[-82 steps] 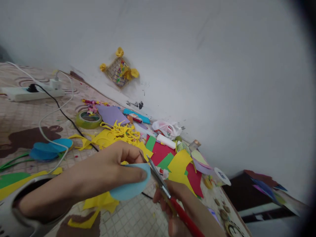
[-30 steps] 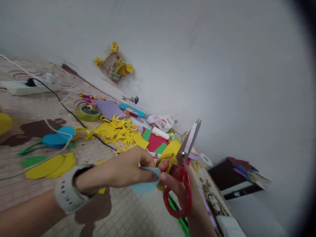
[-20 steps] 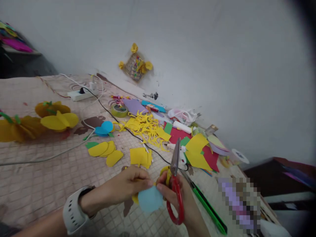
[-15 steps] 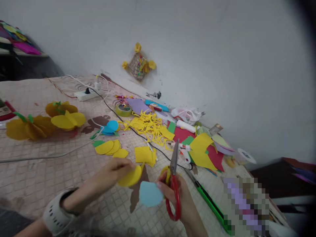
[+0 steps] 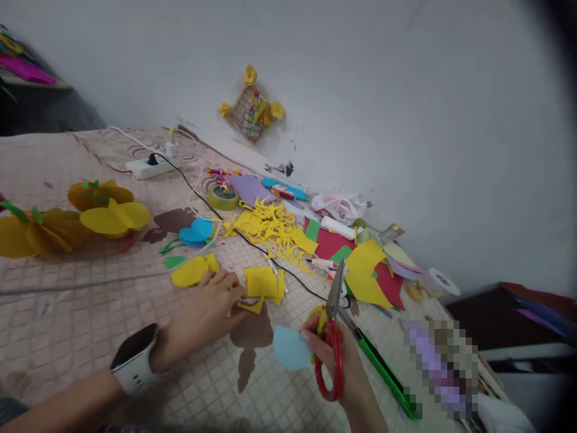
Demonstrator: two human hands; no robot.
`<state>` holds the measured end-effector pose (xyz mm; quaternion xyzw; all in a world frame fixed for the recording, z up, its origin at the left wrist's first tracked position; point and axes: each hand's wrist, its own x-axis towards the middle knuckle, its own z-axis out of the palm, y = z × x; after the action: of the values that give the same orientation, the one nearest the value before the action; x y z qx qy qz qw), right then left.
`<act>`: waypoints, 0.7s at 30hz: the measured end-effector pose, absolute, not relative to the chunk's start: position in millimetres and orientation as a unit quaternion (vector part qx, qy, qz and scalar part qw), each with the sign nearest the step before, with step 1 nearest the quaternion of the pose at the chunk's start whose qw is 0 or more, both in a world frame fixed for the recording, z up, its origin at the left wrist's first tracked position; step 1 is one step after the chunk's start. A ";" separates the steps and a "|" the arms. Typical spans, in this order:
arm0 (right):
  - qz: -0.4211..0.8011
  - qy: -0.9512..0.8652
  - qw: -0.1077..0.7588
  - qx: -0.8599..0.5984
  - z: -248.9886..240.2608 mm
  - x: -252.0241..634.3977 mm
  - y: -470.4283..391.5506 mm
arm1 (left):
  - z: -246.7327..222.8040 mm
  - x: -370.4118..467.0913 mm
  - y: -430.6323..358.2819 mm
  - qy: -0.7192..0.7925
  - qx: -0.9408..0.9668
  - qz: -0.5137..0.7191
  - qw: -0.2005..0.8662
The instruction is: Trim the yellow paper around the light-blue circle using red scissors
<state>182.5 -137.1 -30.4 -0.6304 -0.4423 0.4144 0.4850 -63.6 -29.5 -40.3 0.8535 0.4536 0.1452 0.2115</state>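
Observation:
My right hand [image 5: 345, 355] holds scissors [image 5: 332, 346] with red and yellow handles, blades pointing up and slightly parted. A light blue rounded paper piece [image 5: 291, 347] is pinched at its edge by the same hand. My left hand [image 5: 210, 310], below a watch on the wrist, lies low over the table with its fingers somewhat spread. It touches or covers the near side of the yellow paper cutouts [image 5: 192, 272]; what lies under it is hidden. Just right of its fingers are yellow paper squares [image 5: 265, 284] and a thin yellow offcut [image 5: 253, 305].
Yellow paper scraps [image 5: 270, 219] lie heaped behind the hands. A green utility knife [image 5: 385, 376] rests at the right. Yellow paper pumpkins [image 5: 54, 231] stand left, near a power strip [image 5: 151, 166]. A black cable [image 5: 243, 237] crosses the table. Tape [image 5: 223, 197] sits farther back.
My left hand has moved left and away to the yellow cutouts; the yellow oval it held no longer shows in its fingers. My right hand has shifted right with the scissors and blue piece.

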 end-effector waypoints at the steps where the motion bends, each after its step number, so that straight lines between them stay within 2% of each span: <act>1: 0.417 -0.441 0.483 -0.630 -28.6 183.3 -138.1 | -41.6 -55.0 -30.2 0.432 0.865 0.128 0.221; 8: 0.413 -0.429 0.499 -0.630 -30.8 207.0 -149.1 | -30.3 -37.7 -6.2 0.356 0.890 0.069 0.276; 11: 0.418 -0.429 0.499 -0.626 -36.8 217.2 -146.2 | -5.2 -28.8 29.5 0.381 0.879 0.083 0.274; 15: 0.414 -0.438 0.502 -0.620 -38.1 223.2 -133.6 | 23.6 -10.0 77.6 0.471 0.843 0.154 0.210; 18: 0.399 -0.447 0.509 -0.618 -35.7 225.5 -123.4 | 21.1 -1.0 81.0 0.496 0.833 0.168 0.180; 21: 0.382 -0.460 0.517 -0.613 -32.4 227.1 -114.4 | -0.5 0.4 63.0 0.449 0.862 0.102 0.213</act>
<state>227.1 -114.4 -32.4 -0.6133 -0.4598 0.3815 0.5167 0.4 63.0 -0.5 0.8617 0.4489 0.1020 0.2135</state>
